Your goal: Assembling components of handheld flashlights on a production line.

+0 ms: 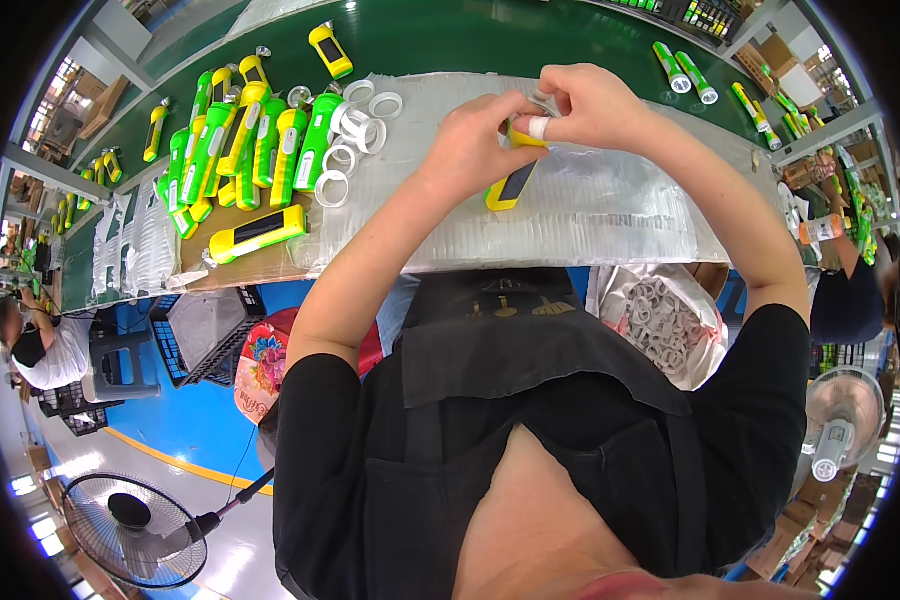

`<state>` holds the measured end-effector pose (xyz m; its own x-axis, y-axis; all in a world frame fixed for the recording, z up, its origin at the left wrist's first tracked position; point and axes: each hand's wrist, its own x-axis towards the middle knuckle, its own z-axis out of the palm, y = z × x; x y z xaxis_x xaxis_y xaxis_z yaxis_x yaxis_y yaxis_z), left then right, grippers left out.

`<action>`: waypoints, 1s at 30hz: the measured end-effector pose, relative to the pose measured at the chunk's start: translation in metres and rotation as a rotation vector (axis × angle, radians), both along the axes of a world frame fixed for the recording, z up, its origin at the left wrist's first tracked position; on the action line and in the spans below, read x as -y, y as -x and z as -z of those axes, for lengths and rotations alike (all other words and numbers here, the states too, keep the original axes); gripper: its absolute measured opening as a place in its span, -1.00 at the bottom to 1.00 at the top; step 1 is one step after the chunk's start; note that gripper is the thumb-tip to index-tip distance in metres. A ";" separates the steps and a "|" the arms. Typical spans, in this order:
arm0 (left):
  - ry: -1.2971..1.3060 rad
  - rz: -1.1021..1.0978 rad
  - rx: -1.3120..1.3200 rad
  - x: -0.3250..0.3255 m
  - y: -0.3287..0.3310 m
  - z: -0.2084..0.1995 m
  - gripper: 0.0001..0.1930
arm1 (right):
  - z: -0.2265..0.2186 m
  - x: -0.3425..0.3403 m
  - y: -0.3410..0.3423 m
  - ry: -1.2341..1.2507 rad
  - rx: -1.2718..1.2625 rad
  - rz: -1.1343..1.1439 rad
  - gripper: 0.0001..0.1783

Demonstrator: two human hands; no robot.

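A yellow and green flashlight (pixel 512 189) with a dark panel on its side is held over the plastic-covered worktop (pixel 610 215). My left hand (pixel 478 140) closes on its upper part with thumb and fingers. At its head end, the fingers of my right hand (pixel 592 108) are pinched together, one of them wearing a white wrap. Both hands largely hide the flashlight's head; something pale shows between the fingertips. Left of my hands lie several loose white rings (pixel 331 189), beside a pile of green and yellow flashlights (pixel 213 140).
One yellow flashlight (pixel 258 235) lies near the front edge, another (pixel 330 51) farther back. Two green flashlights (pixel 698 78) lie at the far right. Below the table hang or stand a white bag of rings (pixel 660 330) and a black crate (pixel 185 350). Fans stand on both sides; other people work nearby.
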<state>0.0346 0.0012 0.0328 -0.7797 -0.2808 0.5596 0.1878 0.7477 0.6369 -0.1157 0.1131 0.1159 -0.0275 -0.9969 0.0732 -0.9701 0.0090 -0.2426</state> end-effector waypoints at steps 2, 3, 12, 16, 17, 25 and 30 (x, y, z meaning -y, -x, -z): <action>0.017 0.005 0.002 0.002 0.000 0.000 -0.62 | -0.015 0.004 -0.010 -0.189 -0.124 0.252 -0.44; -0.002 -0.011 0.018 0.003 0.000 0.000 -0.62 | -0.011 0.005 -0.005 -0.186 -0.122 0.251 -0.44; -0.270 0.278 -0.097 0.006 -0.023 -0.014 -0.10 | -0.010 -0.029 -0.008 0.181 0.433 -0.065 -0.66; -0.674 0.758 0.296 0.004 -0.046 -0.011 -0.03 | -0.021 -0.045 -0.025 0.300 0.477 -0.187 -0.64; -1.052 0.854 0.568 -0.007 -0.058 -0.038 -0.10 | -0.017 -0.048 -0.028 0.383 0.335 -0.245 -0.61; 0.199 -0.100 0.463 0.093 0.053 0.028 -0.43 | 0.127 0.084 0.062 0.483 0.452 0.411 -0.55; 0.385 -0.221 0.389 0.148 0.066 0.021 -0.25 | 0.145 0.114 0.121 0.497 0.814 0.458 -0.60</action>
<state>-0.0311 -0.1471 0.0118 -0.8943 -0.2934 0.3379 -0.1919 0.9336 0.3026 -0.2364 -0.0010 -0.0289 -0.6178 -0.7420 0.2603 -0.4422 0.0541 -0.8953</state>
